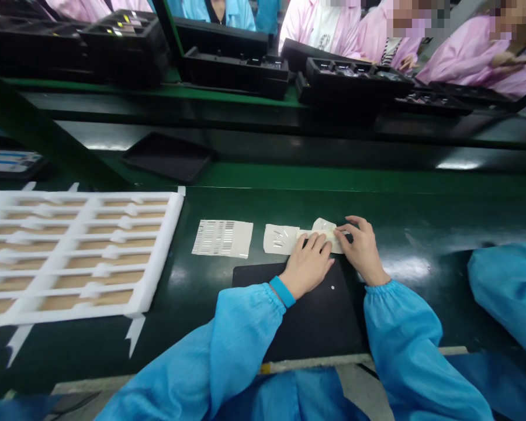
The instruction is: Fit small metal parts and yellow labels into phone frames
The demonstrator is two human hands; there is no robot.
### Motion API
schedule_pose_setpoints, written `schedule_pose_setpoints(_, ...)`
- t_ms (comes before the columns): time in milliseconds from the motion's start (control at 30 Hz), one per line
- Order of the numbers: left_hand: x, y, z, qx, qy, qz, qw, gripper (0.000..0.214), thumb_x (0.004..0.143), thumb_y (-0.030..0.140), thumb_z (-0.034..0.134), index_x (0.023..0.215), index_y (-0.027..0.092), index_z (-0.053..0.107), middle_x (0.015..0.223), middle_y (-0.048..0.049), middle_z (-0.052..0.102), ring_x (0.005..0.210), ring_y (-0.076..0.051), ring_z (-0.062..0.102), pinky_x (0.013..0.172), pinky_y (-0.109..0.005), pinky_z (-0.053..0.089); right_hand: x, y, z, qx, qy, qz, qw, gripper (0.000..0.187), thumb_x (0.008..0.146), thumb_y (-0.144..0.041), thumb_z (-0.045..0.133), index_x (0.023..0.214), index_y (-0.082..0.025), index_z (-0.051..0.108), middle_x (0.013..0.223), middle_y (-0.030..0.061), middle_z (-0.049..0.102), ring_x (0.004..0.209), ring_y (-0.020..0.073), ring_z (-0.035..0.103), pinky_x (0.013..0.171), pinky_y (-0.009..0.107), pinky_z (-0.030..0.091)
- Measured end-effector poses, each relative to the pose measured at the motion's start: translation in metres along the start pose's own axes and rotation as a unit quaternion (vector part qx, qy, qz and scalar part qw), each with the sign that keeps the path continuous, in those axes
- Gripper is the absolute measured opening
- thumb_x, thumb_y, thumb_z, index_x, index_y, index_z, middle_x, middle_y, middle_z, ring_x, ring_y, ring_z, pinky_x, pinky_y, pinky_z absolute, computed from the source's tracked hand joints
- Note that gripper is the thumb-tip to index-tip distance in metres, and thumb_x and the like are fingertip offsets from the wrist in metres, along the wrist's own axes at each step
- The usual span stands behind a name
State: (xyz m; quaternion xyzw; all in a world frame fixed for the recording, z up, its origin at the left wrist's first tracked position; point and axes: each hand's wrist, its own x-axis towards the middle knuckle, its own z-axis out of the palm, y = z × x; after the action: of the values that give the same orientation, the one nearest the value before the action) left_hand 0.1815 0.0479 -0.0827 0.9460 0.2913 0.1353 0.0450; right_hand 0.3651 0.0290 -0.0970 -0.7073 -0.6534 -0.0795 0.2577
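Observation:
My left hand (307,266), with a blue band at its wrist, lies flat with fingers stretched over a pale sticker sheet (338,248) and holds it down on the green bench. The thumb and forefinger of my right hand (363,250) pinch together at the right edge of that sheet; the thing between them is too small to name surely. Just left of my left fingers is another pale sheet (281,240) with a few shiny thin strips. Farther left lies a sheet of label strips (222,238) in several rows. Beneath my left hand sits a black mat (311,321).
A white slotted foam frame (158,263) takes up the bench's left side. Behind it stands a slanted green post (52,134). An empty-looking black tray (169,156) rests at the back. Black bins (236,73) line the shelf. A co-worker's blue sleeve (508,292) reaches in from the right.

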Motion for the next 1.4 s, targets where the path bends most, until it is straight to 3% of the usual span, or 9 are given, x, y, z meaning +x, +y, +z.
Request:
schedule_pose_setpoints(233,-0.001,-0.001,0.004,-0.004,-0.007,0.003,1.0,0.043,0.103,0.036,0.036,0.137,0.013,0.049,0.145,-0.0126,0.05,0.138,-0.027,0.041,0.111,-0.044,0.035,0.003,-0.02,-0.008,-0.207,-0.076,-0.058,0.974,0.021,0.095,-0.015,0.042,0.098,-0.014,0.062,0.107,0.0132,0.066,0.105,0.028,0.054,0.1,0.044,0.033)
schedule_pose_setpoints(433,0.0,-0.003,0.005,-0.03,-0.04,-0.002,0.999,0.05,0.104,0.038,0.027,0.146,0.014,0.04,0.156,-0.0106,0.038,0.147,-0.025,0.029,0.12,-0.059,0.018,0.005,-0.027,-0.008,-0.246,-0.109,-0.072,0.96,0.019,0.093,-0.01,0.041,0.092,-0.013,0.06,0.09,0.0134,0.065,0.089,0.0267,0.055,0.084,0.037,0.038)
schedule_pose_setpoints(533,-0.001,-0.006,0.0,-0.039,-0.058,0.009,0.998,0.057,0.104,0.042,0.03,0.153,0.013,0.027,0.161,-0.0087,0.025,0.15,-0.025,0.02,0.12,-0.057,0.019,0.009,-0.029,-0.007,-0.262,-0.125,-0.081,0.953,0.018,0.089,-0.006,0.043,0.087,-0.014,0.059,0.085,0.0127,0.063,0.081,0.0259,0.054,0.073,0.035,0.037)
schedule_pose_setpoints(667,-0.015,-0.019,-0.01,-0.029,-0.026,-0.03,0.999,0.067,0.102,0.047,0.036,0.156,0.013,0.017,0.163,-0.0102,0.015,0.151,-0.027,0.014,0.119,-0.054,0.024,0.012,-0.029,-0.005,-0.275,-0.133,-0.081,0.949,0.021,0.087,-0.003,0.043,0.085,-0.016,0.059,0.084,0.0131,0.063,0.08,0.0261,0.053,0.068,0.035,0.036)
schedule_pose_setpoints(767,-0.032,-0.034,-0.014,-0.025,-0.056,-0.081,0.995,0.071,0.101,0.053,0.033,0.154,0.008,0.02,0.161,-0.0145,0.023,0.15,-0.028,0.02,0.118,-0.051,0.028,0.011,-0.027,-0.003,-0.281,-0.126,-0.068,0.949,0.021,0.087,-0.003,0.042,0.088,-0.015,0.059,0.087,0.0141,0.062,0.082,0.0269,0.052,0.065,0.035,0.036)
schedule_pose_setpoints(900,-0.045,-0.044,-0.018,-0.004,-0.082,-0.091,0.993,0.068,0.101,0.056,0.03,0.151,0.01,0.031,0.158,-0.0117,0.031,0.148,-0.027,0.026,0.119,-0.051,0.027,0.007,-0.022,-0.001,-0.281,-0.112,-0.045,0.952,0.021,0.09,-0.006,0.039,0.092,-0.015,0.057,0.091,0.0147,0.059,0.084,0.0275,0.049,0.064,0.035,0.035)
schedule_pose_setpoints(1400,-0.043,-0.035,-0.02,0.056,-0.048,-0.084,0.994,0.065,0.102,0.05,0.031,0.148,0.005,0.039,0.154,-0.0137,0.039,0.146,-0.029,0.03,0.121,-0.051,0.021,0.006,-0.013,0.0,-0.261,-0.096,0.025,0.96,0.022,0.092,-0.007,0.035,0.096,-0.014,0.055,0.093,0.0149,0.058,0.084,0.0274,0.048,0.065,0.035,0.031)
